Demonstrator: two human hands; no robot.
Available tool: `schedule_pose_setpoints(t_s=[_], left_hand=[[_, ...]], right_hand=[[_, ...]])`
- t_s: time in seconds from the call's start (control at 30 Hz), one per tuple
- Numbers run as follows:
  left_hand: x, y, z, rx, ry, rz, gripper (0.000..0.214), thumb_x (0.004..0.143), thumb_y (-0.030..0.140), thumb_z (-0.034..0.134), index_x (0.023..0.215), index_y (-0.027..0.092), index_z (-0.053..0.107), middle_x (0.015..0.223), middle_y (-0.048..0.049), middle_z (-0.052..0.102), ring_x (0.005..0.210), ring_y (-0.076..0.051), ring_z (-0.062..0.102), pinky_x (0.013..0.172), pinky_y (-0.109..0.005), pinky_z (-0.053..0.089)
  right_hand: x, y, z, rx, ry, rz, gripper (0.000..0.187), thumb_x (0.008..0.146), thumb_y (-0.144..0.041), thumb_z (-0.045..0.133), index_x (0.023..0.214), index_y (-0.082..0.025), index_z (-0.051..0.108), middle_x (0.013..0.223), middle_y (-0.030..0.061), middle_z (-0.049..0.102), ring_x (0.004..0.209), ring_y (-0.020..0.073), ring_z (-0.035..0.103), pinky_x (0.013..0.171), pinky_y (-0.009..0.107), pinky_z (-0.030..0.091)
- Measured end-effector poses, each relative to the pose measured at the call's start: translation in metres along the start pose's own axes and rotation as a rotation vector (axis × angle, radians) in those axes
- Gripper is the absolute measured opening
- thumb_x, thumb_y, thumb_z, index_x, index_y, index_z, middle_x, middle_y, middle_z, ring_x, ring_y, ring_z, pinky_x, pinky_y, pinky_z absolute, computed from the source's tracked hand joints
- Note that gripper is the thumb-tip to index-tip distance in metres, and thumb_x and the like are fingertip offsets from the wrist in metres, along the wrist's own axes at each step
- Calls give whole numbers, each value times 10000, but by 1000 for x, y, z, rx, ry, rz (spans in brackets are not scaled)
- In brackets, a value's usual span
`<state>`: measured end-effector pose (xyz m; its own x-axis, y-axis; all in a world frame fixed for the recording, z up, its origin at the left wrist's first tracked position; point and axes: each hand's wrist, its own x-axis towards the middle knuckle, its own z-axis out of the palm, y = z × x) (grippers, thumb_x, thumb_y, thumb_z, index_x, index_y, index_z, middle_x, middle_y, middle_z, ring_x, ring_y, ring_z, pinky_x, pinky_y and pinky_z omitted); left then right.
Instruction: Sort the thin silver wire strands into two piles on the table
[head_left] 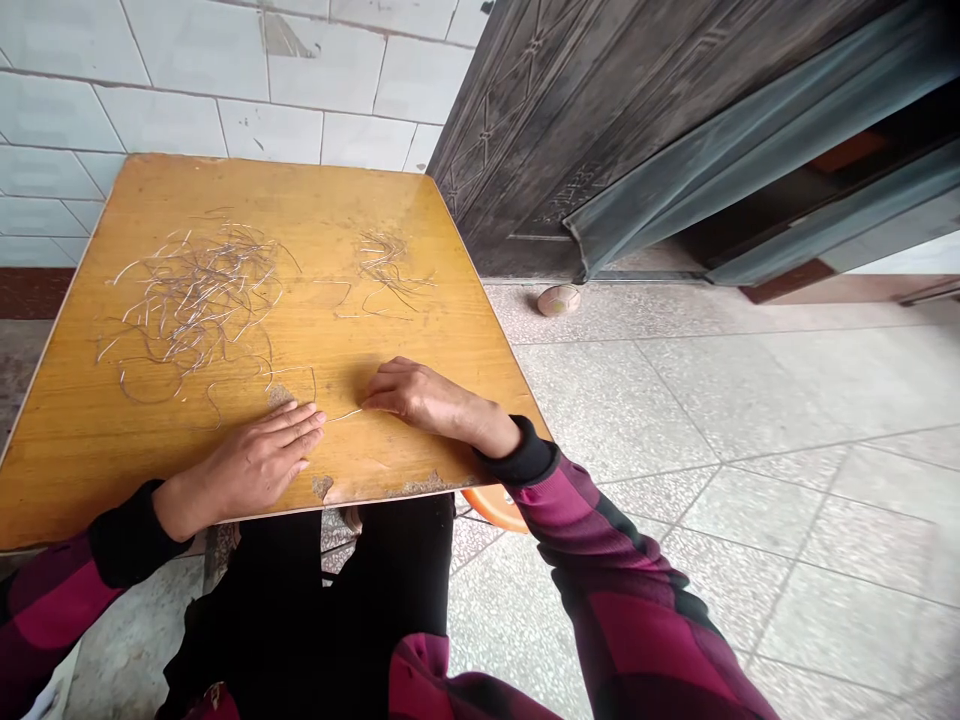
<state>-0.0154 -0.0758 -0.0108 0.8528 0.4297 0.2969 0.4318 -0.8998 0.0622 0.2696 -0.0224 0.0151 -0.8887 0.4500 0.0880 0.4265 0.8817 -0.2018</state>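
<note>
Left hand [259, 455] flat, right hand [409, 392] pinching a wire [345, 414] between them, near side of the table [397, 455]; beyond lie a tangled pile [202, 295] left and a smaller pile [384, 258] right.

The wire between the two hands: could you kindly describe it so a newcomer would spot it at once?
On the wooden table, look toward the person's edge. There the wire shows as a thin, nearly straight line from the flat left hand to the curled right hand. Unlike the tangled pile and smaller heap farther back, it alone bridges both hands.
</note>
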Motion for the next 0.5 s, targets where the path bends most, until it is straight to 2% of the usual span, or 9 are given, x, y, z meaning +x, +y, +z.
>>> schedule_pose_setpoints(t_s=[0.23, 0.37, 0.5], left_hand=[[-2, -2, 1, -61, -13, -4, 368, 947, 121, 465, 1286, 74, 601, 1370, -144, 601, 1327, -255, 518, 1135, -441, 446], [-2, -2, 0, -79, -7, -2, 377, 941, 107, 471, 1296, 70, 592, 1374, -145, 597, 1341, -258, 502, 1142, -449, 438], [0, -1, -1, -41, -10, 16, 370, 932, 92, 472, 1277, 41, 596, 1363, -163, 602, 1326, -269, 517, 1124, -458, 458]], right_hand=[[-4, 11, -2, 110, 60, -28, 315, 997, -79, 397, 962, -165, 698, 902, 63, 690, 859, 168, 573, 811, 342, 420], [-6, 17, 1, 183, 94, -40, 273, 997, -98, 417, 925, -159, 673, 819, 46, 675, 795, 153, 564, 791, 327, 427], [-10, 21, 3, 262, 142, 19, 226, 994, -134, 437, 878, -148, 631, 775, 41, 639, 744, 135, 552, 742, 295, 445]])
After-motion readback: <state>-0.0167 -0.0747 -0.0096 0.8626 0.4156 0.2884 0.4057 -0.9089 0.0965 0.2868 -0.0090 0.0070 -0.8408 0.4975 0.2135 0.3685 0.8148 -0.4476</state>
